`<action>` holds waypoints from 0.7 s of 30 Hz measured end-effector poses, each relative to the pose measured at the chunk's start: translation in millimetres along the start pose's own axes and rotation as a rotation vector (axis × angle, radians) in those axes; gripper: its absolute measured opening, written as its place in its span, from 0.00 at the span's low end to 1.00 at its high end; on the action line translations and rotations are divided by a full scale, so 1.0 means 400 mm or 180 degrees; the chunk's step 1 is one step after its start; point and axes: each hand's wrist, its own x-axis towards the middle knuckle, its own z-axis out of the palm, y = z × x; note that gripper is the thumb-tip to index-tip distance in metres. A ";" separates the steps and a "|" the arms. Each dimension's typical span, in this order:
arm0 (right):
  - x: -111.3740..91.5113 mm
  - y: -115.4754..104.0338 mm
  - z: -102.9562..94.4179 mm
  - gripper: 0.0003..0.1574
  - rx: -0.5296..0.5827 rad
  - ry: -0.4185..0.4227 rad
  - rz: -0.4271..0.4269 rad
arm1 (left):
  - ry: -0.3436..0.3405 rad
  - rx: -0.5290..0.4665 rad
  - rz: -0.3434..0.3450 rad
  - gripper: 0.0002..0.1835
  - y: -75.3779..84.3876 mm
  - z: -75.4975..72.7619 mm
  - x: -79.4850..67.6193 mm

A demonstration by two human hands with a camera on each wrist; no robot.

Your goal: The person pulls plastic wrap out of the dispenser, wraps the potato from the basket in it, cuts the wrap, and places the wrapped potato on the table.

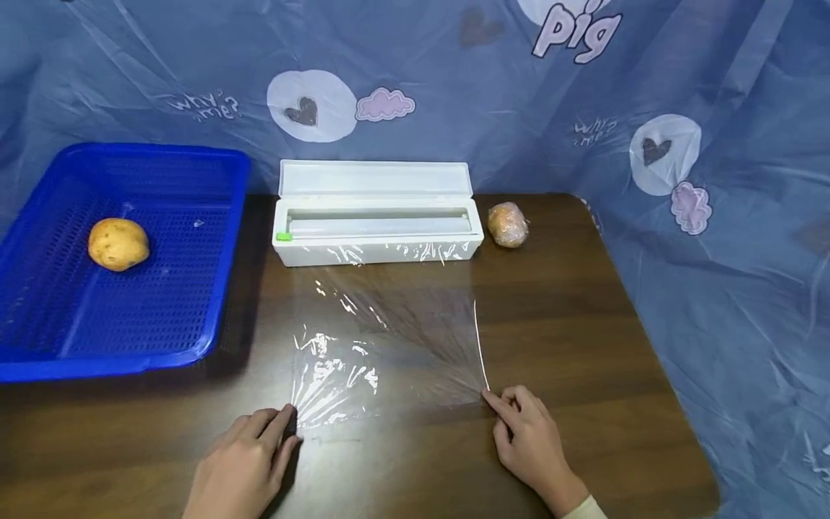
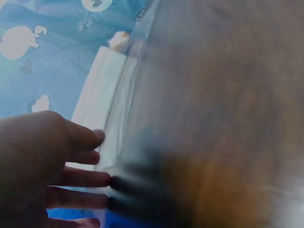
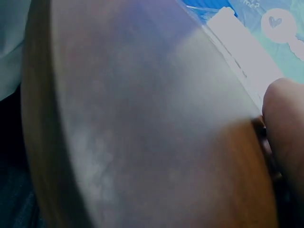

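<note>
A sheet of clear plastic wrap (image 1: 415,346) stretches over the brown table from a white dispenser box (image 1: 382,254), whose lid stands up at the back. My left hand (image 1: 240,461) presses the sheet's near left corner with its fingertips, thumb apart, and creases fan out from there. At the near right corner, my right hand (image 1: 532,440) touches the wrap with a straight index finger; the thumb sits apart below. In the left wrist view the left fingers (image 2: 85,178) look nearly straight. Most of the right hand is out of frame in the right wrist view.
A blue plastic basket (image 1: 220,288) at the left holds a yellowish round fruit (image 1: 119,244). Right of the box sits a round orange fruit (image 1: 508,225) covered in plastic wrap. Blue printed cloth (image 1: 454,130) hangs behind the table and down its right side.
</note>
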 end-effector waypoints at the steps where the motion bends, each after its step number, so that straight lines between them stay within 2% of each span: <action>1: 0.002 -0.003 0.001 0.25 0.0030 0.0044 -0.0006 | -0.0083 0.0027 -0.0022 0.29 0.002 -0.009 0.003; 4: 0.007 -0.010 -0.002 0.25 0.0182 0.0125 -0.0007 | -0.0417 0.0110 -0.0109 0.21 0.013 -0.052 0.020; 7: 0.014 -0.015 -0.011 0.27 0.0413 0.0143 0.0094 | -0.0576 0.0107 -0.0073 0.21 0.018 -0.118 0.056; 9: 0.024 -0.016 -0.020 0.28 0.0556 0.0126 0.0209 | -0.0470 0.0031 0.0093 0.21 0.006 -0.169 0.096; 11: 0.038 -0.017 -0.027 0.30 0.0622 0.0105 0.0274 | -0.0274 -0.0038 0.0304 0.26 -0.025 -0.220 0.145; 12: 0.046 -0.018 -0.029 0.31 0.0629 0.0089 0.0272 | -0.0271 -0.0054 0.0316 0.26 -0.044 -0.249 0.173; 14: 0.061 -0.020 -0.030 0.32 0.0596 0.0105 0.0206 | -0.0359 -0.0036 0.0280 0.25 -0.098 -0.303 0.231; 17: 0.074 -0.015 -0.034 0.32 0.0475 0.0130 0.0101 | -0.0984 0.0059 -0.0100 0.21 -0.220 -0.359 0.340; 19: 0.081 -0.005 -0.039 0.32 0.0337 0.0179 0.0077 | -0.1433 0.0155 -0.0310 0.18 -0.324 -0.372 0.414; 21: 0.086 0.006 -0.048 0.31 0.0204 0.0193 0.0094 | -0.1848 0.0256 -0.0561 0.21 -0.428 -0.376 0.480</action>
